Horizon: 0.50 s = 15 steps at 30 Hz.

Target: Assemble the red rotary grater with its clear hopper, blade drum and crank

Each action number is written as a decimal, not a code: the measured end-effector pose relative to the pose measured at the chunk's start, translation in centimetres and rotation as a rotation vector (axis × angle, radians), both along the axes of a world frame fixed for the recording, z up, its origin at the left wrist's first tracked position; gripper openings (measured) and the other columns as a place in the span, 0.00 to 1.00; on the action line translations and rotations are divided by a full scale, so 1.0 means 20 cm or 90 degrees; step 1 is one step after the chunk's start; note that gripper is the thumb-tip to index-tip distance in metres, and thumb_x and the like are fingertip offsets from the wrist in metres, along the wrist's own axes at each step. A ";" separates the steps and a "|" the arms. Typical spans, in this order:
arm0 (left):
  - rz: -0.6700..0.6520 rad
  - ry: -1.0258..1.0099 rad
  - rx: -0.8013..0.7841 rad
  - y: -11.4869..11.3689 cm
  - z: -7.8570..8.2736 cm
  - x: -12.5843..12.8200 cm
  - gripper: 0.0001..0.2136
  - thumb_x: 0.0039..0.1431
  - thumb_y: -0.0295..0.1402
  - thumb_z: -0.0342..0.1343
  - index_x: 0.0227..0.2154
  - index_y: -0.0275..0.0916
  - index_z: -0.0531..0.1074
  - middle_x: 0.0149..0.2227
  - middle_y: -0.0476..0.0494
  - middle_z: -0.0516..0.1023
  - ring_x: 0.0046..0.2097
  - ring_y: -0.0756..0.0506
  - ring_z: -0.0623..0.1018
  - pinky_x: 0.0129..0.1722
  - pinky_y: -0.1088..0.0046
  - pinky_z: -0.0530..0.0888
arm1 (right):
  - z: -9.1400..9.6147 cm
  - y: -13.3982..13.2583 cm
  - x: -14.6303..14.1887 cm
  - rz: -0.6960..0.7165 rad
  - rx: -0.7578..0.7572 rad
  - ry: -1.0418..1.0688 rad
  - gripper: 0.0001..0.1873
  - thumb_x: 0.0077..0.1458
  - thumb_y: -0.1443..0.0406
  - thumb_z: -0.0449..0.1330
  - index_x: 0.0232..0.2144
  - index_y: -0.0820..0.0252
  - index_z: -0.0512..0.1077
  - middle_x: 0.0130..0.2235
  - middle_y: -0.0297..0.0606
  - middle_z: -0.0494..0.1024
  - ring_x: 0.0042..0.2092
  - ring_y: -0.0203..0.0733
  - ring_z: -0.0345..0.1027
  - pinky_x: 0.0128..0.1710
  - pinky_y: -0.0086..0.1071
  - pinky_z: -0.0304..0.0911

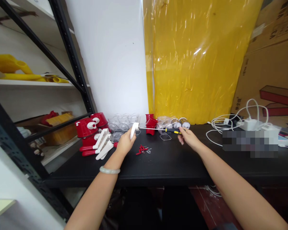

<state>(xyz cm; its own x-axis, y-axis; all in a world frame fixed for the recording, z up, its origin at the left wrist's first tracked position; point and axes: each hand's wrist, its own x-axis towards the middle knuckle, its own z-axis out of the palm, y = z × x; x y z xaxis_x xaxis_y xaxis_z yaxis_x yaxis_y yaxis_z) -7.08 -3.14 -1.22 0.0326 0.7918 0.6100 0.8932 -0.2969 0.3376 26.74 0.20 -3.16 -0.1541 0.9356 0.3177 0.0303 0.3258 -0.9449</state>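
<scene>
My left hand [127, 142] is closed around a white plastic part [134, 129], held up above the black table. Gripped by its dark and yellow handle, a screwdriver [172, 130] lies level in my right hand [188, 138]. Its long shaft points left and the tip meets the white part. Below, on the tabletop, is a small heap of red pieces [141, 149] beside several small silvery screws [149, 150]. White pieces with red handles [103, 145] lie left of my left hand.
Red plastic housings [86, 128] stack at the left, near clear plastic cups [123, 120]. Behind the screwdriver stand red parts [150, 124] and metallic-looking rolls [184, 122]. White cables and chargers [249, 123] lie right. A black shelf frame [72, 48] rises left; a cardboard box [273, 64] stands right.
</scene>
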 end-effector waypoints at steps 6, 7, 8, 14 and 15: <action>0.038 -0.001 -0.011 -0.01 0.01 0.00 0.23 0.62 0.35 0.48 0.60 0.38 0.64 0.41 0.38 0.81 0.39 0.42 0.80 0.39 0.71 0.72 | -0.01 0.01 -0.01 0.049 0.068 0.049 0.27 0.45 0.48 0.65 0.39 0.54 0.59 0.26 0.26 0.73 0.24 0.34 0.70 0.29 0.32 0.66; 0.036 0.000 -0.009 -0.01 0.01 0.00 0.23 0.62 0.35 0.48 0.60 0.39 0.64 0.41 0.39 0.81 0.39 0.42 0.80 0.39 0.72 0.72 | -0.01 0.01 0.00 0.039 0.078 0.014 0.25 0.47 0.47 0.63 0.37 0.55 0.60 0.23 0.25 0.71 0.20 0.33 0.66 0.25 0.30 0.63; 0.033 -0.001 -0.009 -0.01 0.00 0.00 0.23 0.62 0.35 0.48 0.60 0.39 0.64 0.40 0.39 0.81 0.38 0.42 0.80 0.38 0.72 0.72 | -0.02 0.01 0.01 0.023 0.079 -0.029 0.23 0.49 0.46 0.60 0.34 0.56 0.60 0.19 0.24 0.67 0.17 0.31 0.62 0.21 0.29 0.60; 0.028 0.009 0.002 0.00 -0.01 -0.01 0.23 0.62 0.35 0.48 0.60 0.39 0.64 0.41 0.39 0.80 0.39 0.42 0.80 0.40 0.71 0.71 | -0.02 0.01 -0.01 -0.022 0.041 -0.040 0.24 0.52 0.42 0.54 0.34 0.56 0.61 0.18 0.25 0.67 0.15 0.33 0.61 0.18 0.28 0.57; 0.032 0.008 -0.002 0.00 -0.01 -0.01 0.23 0.62 0.36 0.48 0.60 0.39 0.63 0.40 0.39 0.81 0.39 0.42 0.80 0.39 0.71 0.71 | -0.02 0.01 -0.01 -0.001 0.042 0.009 0.25 0.49 0.44 0.58 0.38 0.54 0.60 0.21 0.25 0.70 0.18 0.34 0.65 0.21 0.30 0.62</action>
<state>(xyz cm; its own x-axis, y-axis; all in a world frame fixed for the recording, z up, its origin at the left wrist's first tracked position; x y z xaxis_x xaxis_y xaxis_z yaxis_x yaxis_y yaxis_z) -7.23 -3.09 -1.39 0.0001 0.7941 0.6078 0.9115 -0.2502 0.3266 26.52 0.42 -3.56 -0.1483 0.9127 0.3809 0.0175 0.3875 -0.9217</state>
